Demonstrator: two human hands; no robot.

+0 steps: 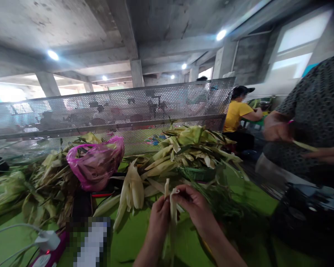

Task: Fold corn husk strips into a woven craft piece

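Observation:
My left hand and my right hand are close together over the green table, both closed on a pale corn husk strip. One end of the husk sticks up above the left fingers, and a long piece hangs down between my wrists. My right thumb and fingers pinch a folded part of it. Just left of my hands lies a bunch of pale husks. Behind them rises a heap of corn husks over a green basket.
A pink plastic bag and more dry husks are on the left. Near me sits a power strip with a white charger. Green strands lie right. A perforated metal screen stands behind; two people are at the right.

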